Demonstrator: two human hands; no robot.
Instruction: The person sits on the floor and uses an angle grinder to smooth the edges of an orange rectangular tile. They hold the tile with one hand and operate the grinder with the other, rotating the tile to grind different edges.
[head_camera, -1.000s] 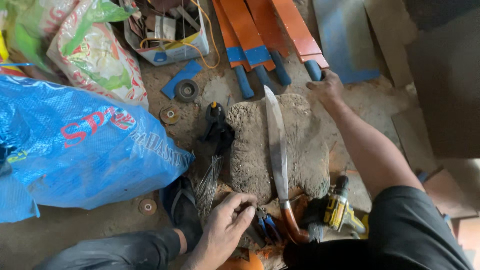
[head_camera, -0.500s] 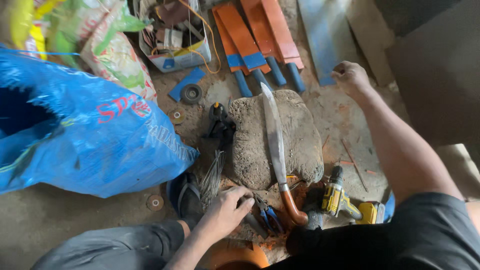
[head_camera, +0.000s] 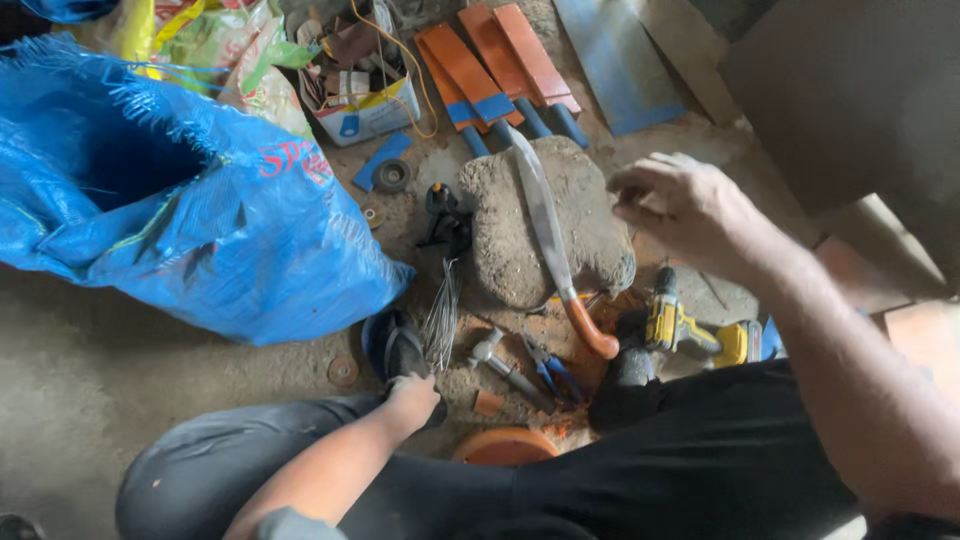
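Head camera: the right hand (head_camera: 690, 205) is seen raised above the ground, fingers loosely curled and pinched together; whether something small is held between them cannot be told. Just beside it, a long curved knife (head_camera: 548, 232) with an orange-brown handle is laid across a rough flat stone (head_camera: 510, 235). The left hand (head_camera: 412, 393) is lowered near a dark sandal (head_camera: 392, 345); its fingers are hidden, so its grip cannot be told. A bundle of thin wires (head_camera: 441, 315) lies near it, and a hammer (head_camera: 503, 365) and blue-handled pliers (head_camera: 550, 370) are placed to its right. A yellow cordless drill (head_camera: 690, 330) is seen below the right hand. A large blue woven sack (head_camera: 200, 220) fills the left side, and orange blades with blue handles (head_camera: 500, 60) are laid beyond the stone.
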